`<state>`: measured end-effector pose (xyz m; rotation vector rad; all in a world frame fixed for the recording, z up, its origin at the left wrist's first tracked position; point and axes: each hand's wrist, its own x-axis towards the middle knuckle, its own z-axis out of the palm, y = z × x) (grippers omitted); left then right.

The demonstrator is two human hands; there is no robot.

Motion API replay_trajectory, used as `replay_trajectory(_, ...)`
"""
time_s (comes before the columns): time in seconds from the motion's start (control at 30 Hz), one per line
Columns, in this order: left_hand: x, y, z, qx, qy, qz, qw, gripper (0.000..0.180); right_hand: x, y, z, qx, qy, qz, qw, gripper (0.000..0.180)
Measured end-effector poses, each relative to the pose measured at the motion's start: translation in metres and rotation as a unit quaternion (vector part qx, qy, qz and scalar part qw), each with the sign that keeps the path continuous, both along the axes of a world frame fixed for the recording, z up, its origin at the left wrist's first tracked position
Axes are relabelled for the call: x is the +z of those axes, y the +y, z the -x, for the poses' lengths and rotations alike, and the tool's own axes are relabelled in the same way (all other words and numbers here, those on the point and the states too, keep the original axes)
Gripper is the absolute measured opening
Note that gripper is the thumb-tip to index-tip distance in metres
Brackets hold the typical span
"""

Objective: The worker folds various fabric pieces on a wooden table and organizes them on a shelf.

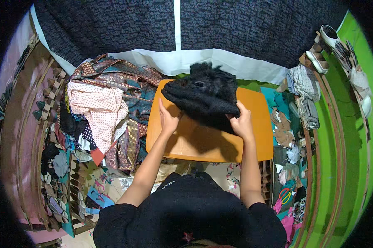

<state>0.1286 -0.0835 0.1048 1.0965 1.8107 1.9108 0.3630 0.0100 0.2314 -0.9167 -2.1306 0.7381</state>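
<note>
A bundle of black, furry-looking cloth [205, 93] is raised over the orange table [186, 149], and its shadow falls on the tabletop. At the cloth's right lower corner, my right hand [241, 120] pinches the edge between thumb and fingers. On the other side, my left hand [168, 119] is at the lower left edge, its fingers rather straight and their tips against the cloth, partly hidden by it. Folds hang loosely between the two hands, and the upper end is ragged.
Left of the table lie a patterned dark cloth [124, 72] and a pale dotted cloth [97, 109]. A rack with small items [56, 190] stands farther left. At right are folded cloths [306, 95], scraps and orange-handled scissors [285, 195]. A dark curtain [252, 29] hangs behind.
</note>
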Motion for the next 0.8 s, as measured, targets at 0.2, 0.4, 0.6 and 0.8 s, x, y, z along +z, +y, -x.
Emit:
replay_trajectory(0.2, 0.031, -0.028, 0.003, 0.039, 0.257, 0.013, 0.966, 0.064, 0.002, -0.054, 0.041, -0.004, -0.107, -0.345, 0.933, 0.02)
replay_trajectory(0.4, -0.001, -0.065, 0.01, 0.043, 0.295, 0.127, 0.946, 0.039, -0.169, -0.097, 0.031, 0.068, -0.307, -0.286, 0.905, 0.014)
replay_trajectory(0.6, 0.039, -0.023, -0.036, -0.228, 0.456, 0.084, 0.856, 0.034, -0.168, -0.122, 0.016, 0.119, -0.307, -0.271, 0.905, 0.016)
replay_trajectory(0.8, -0.043, -0.013, -0.036, -0.429, 0.54, 0.327, 0.646, 0.059, -0.152, -0.118, 0.001, 0.228, -0.325, -0.143, 0.907, 0.027)
